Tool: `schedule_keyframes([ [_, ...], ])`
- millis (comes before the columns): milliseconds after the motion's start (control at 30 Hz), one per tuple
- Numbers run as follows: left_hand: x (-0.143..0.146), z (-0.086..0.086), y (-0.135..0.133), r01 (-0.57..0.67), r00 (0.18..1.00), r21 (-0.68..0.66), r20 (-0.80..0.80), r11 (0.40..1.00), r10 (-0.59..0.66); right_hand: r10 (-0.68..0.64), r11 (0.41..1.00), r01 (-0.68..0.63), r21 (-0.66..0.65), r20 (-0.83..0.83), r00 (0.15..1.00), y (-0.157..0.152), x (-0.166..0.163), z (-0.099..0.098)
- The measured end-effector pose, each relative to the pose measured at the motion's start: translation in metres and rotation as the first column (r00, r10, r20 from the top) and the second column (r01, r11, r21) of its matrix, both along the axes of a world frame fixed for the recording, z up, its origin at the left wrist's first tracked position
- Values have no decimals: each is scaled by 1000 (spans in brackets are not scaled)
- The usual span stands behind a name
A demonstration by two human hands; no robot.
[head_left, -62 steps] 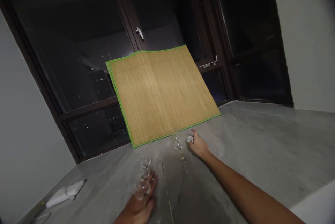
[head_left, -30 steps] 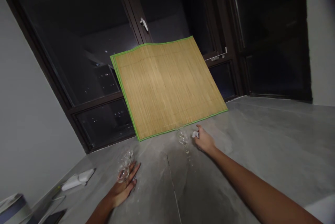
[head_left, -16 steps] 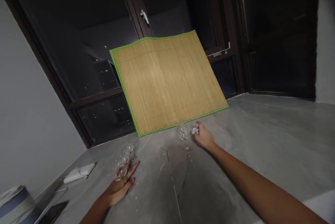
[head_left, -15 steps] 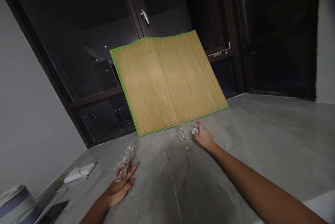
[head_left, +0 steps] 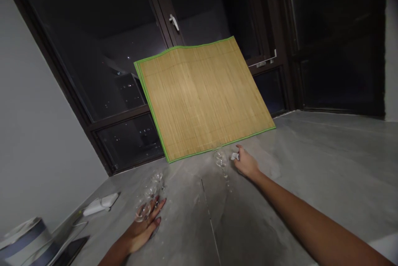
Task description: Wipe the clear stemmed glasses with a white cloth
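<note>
My right hand (head_left: 246, 164) is closed on a small white crumpled tissue (head_left: 234, 156), with the forefinger pointing forward. Just left of it a clear stemmed glass (head_left: 220, 159) stands near the lower edge of the bamboo mat (head_left: 203, 100). At the lower left my left hand (head_left: 143, 229) lies low over the grey surface, fingers stretched and apart. A clear glass (head_left: 143, 211) overlaps its knuckles; whether the hand touches it I cannot tell. Two more clear glasses, a middle one (head_left: 151, 190) and a far one (head_left: 158, 175), stand beyond its fingertips.
The green-edged mat leans against the dark window (head_left: 199, 0). On the left are a white object with a cord (head_left: 101, 204), a dark flat device (head_left: 73, 251) and a blue-and-white striped roll-like container (head_left: 26, 243). A thin dark seam (head_left: 209, 215) runs along the grey stone surface (head_left: 323, 166).
The whole view has shifted slightly to the right. Both hands, the tissue and the glasses keep nearly the same places relative to one another.
</note>
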State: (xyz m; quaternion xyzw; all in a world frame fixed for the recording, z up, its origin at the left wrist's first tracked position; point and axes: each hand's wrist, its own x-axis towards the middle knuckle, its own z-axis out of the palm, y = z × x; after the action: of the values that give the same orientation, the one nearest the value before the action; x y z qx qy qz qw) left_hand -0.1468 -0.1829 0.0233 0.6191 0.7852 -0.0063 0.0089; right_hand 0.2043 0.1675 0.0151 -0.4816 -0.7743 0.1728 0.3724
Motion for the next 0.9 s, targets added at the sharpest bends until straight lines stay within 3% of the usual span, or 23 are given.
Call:
schedule_keyframes([
  [167,7,5,-4,-19,1000,30,5,999,18,-5,1000,5,-3,0,1000,-1,0,1],
  [400,-3,-1,-16,-9,1000,65,4,998,9,-3,1000,3,-1,6,1000,0,-1,-1],
  [900,-9,-2,-16,17,1000,33,11,999,-17,11,1000,-12,11,9,1000,1,0,-1],
])
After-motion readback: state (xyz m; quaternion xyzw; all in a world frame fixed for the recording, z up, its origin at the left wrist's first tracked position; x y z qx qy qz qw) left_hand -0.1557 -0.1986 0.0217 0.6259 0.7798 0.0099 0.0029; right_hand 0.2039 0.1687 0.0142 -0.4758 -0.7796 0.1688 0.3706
